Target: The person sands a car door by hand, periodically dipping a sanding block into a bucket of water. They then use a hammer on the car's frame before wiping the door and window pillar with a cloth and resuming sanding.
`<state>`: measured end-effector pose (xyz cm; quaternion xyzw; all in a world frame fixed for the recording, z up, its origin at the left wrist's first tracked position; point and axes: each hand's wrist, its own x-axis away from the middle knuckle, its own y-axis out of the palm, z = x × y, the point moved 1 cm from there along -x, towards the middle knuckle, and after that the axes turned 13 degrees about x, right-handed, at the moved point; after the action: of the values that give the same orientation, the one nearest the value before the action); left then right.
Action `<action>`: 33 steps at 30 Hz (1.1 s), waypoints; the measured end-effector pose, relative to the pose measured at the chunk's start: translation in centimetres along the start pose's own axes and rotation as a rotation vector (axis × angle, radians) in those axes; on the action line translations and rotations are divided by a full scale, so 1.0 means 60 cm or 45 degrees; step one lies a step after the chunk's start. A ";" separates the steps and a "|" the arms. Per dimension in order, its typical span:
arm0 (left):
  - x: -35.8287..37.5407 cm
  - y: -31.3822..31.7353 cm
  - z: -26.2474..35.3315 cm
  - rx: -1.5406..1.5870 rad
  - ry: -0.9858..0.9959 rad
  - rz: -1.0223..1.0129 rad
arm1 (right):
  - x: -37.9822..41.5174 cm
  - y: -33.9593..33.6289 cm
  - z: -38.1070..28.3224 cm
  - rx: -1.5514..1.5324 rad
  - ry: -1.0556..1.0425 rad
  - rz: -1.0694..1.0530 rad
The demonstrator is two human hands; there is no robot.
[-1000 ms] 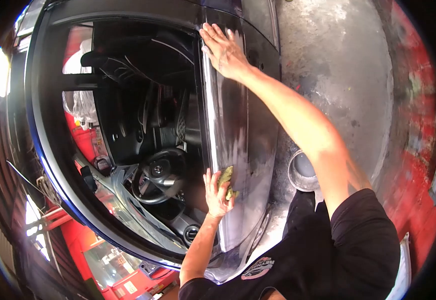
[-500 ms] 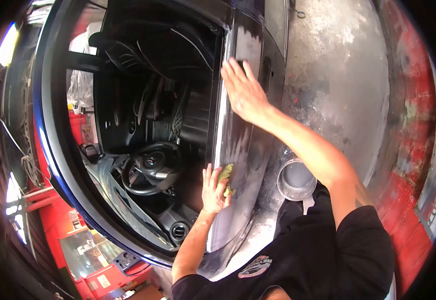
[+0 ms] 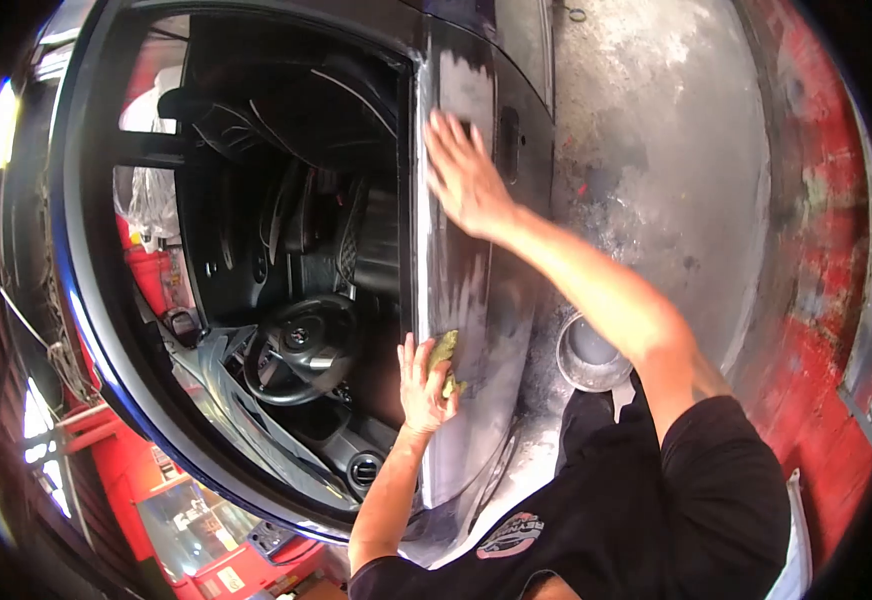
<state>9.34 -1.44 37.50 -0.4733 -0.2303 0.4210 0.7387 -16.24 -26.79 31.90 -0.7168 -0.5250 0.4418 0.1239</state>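
Observation:
My right hand [image 3: 468, 185] lies flat on the upper part of a dark car door [image 3: 501, 260], fingers stretched out along the window edge. A dark patch shows between its thumb and forefinger. Below the fingers, the door skin is streaked pale grey and black. Nearer my body, my left hand [image 3: 424, 390] rests at the window sill, closed around a ragged yellow-green sponge [image 3: 443, 352] that is pressed between its fingers and the door. Part of the sponge is hidden by the hand.
Through the open window show the steering wheel [image 3: 301, 345] and dark seats. A round bucket [image 3: 591, 355] with greyish liquid stands by my legs. The concrete floor [image 3: 666, 200] is stained, with a red wall [image 3: 831, 300] beyond. Red shelving [image 3: 196, 530] is at lower left.
The car and bucket sit slightly differently in view as the camera turns. My right hand stays flat on the door and my left keeps the sponge at the sill.

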 end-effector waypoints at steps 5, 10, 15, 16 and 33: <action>0.009 0.002 0.001 -0.027 -0.023 -0.036 | -0.091 0.020 0.009 -0.164 0.308 0.099; 0.006 0.004 -0.006 -0.040 0.006 -0.018 | 0.111 0.013 -0.072 -0.184 0.065 -0.028; 0.003 0.005 0.000 -0.035 -0.003 -0.017 | -0.131 0.018 0.061 -0.076 0.231 0.098; 0.002 0.004 -0.001 -0.033 0.004 -0.004 | -0.118 0.021 0.052 -0.079 0.234 0.097; 0.005 0.006 -0.001 -0.062 -0.002 -0.014 | 0.074 0.002 -0.044 -0.223 0.045 0.005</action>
<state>9.38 -1.16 37.14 -0.4896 -0.2436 0.4116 0.7291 -13.91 -22.27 31.12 -0.7337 -0.5579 0.3817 0.0691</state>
